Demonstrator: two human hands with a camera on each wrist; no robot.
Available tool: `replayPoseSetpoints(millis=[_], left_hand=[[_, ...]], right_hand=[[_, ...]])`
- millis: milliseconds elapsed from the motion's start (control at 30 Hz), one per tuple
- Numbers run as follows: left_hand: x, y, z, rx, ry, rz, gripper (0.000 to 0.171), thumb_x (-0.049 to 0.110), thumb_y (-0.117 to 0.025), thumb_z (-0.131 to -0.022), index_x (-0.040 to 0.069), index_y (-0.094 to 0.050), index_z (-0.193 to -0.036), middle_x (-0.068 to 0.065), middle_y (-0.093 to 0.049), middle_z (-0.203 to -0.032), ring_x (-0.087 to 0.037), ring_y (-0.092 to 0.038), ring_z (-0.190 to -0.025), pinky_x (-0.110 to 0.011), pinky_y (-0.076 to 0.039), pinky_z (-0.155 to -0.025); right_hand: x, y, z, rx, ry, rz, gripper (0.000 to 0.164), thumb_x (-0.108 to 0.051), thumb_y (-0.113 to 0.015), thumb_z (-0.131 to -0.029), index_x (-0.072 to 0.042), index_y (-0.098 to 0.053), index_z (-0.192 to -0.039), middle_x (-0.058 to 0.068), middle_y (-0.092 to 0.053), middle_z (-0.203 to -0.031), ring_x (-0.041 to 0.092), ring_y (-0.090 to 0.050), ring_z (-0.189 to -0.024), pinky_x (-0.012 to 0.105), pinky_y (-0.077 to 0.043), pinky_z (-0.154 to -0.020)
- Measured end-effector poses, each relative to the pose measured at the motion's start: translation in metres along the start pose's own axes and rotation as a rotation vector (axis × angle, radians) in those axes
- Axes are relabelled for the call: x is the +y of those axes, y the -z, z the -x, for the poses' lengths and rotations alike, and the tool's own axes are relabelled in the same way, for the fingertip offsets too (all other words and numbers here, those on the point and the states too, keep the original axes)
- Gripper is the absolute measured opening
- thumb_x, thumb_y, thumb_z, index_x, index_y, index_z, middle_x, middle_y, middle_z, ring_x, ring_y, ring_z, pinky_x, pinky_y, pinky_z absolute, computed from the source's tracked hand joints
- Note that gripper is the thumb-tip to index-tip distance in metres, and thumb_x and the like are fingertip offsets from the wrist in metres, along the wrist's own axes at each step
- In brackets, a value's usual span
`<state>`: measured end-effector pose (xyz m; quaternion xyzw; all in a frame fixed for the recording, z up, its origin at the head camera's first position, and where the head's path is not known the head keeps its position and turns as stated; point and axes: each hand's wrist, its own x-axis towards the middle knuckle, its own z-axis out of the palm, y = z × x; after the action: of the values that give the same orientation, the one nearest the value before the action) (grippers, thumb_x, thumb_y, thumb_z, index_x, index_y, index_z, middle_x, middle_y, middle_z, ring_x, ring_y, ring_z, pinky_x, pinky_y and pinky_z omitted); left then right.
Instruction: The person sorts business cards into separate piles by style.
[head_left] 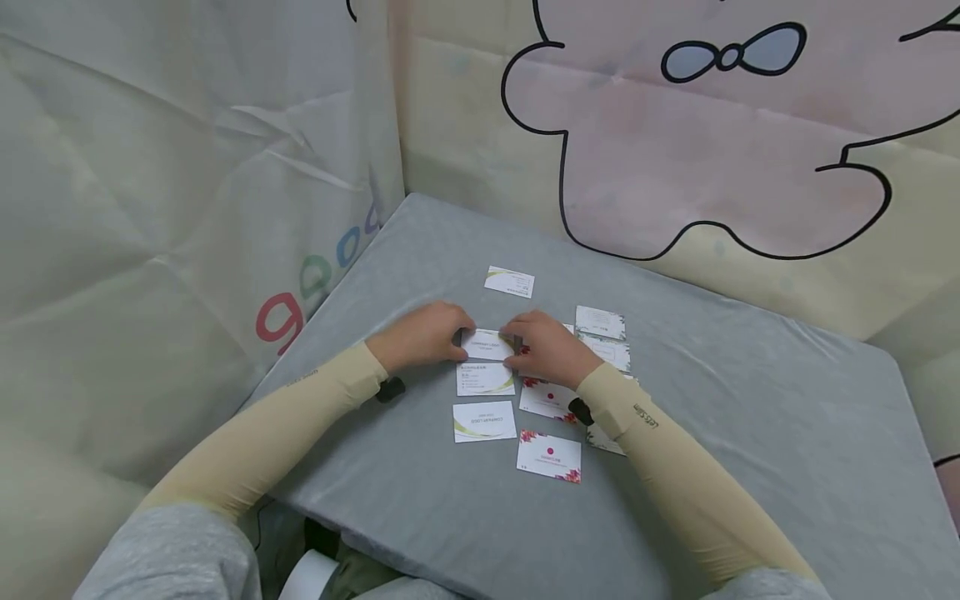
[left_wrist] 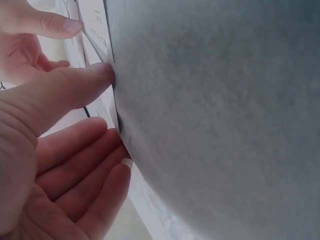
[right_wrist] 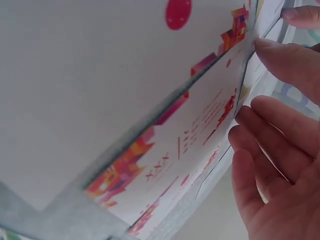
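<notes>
Between my two hands a white business card (head_left: 486, 344) with a yellow-green edge lies at the top of the left column. My left hand (head_left: 423, 337) holds its left end, thumb at the near corner and fingers at the far one. The right hand (head_left: 555, 348) grips the right end in the same way, partly covering red-flowered cards behind it. Directly below lies a white card with yellow curves (head_left: 486, 380). In the right wrist view, the right thumb (right_wrist: 287, 62) touches the card's edge beside a red-patterned card (right_wrist: 185, 145).
A separate card (head_left: 510, 282) lies farther back on the grey cloth-covered table (head_left: 750, 433). Nearer me are a logo card (head_left: 484, 422) and a red-flowered card (head_left: 550, 456). Grey-leaf cards (head_left: 600, 322) form a column on the right, partly under the right forearm. Printed curtains enclose the table.
</notes>
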<state>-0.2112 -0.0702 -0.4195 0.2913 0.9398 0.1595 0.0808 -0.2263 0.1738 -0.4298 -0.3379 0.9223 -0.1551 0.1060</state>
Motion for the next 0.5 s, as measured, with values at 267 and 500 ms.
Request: replayPoseSetpoints(millis=[267,500], left_hand=[[-0.015,0.000,-0.010,0.042,0.026,0.096,0.043,0.022,-0.081,-0.078,0.006,-0.073,-0.118,-0.006,-0.073,-0.116,-0.020,-0.066,-0.109,-0.037,-0.051,-0.098],[-0.023,0.015,-0.035,0.033,0.056,0.128,0.048,0.024,-0.080,-0.081,0.007,-0.070,-0.125,-0.006,-0.071,-0.123,-0.020,-0.063,-0.113,-0.038,-0.050,-0.101]], right_hand=[[0.009,0.001,-0.004,0.018,-0.010,-0.033,0.046,-0.032,-0.075,-0.089,-0.014,-0.066,-0.130,0.000,-0.066,-0.116,0.018,-0.056,-0.100,0.039,-0.050,-0.093],[0.027,0.012,-0.018,0.057,-0.057,-0.043,0.050,-0.033,-0.076,-0.088,-0.015,-0.064,-0.133,0.004,-0.063,-0.131,0.023,-0.059,-0.119,0.044,-0.047,-0.106]])
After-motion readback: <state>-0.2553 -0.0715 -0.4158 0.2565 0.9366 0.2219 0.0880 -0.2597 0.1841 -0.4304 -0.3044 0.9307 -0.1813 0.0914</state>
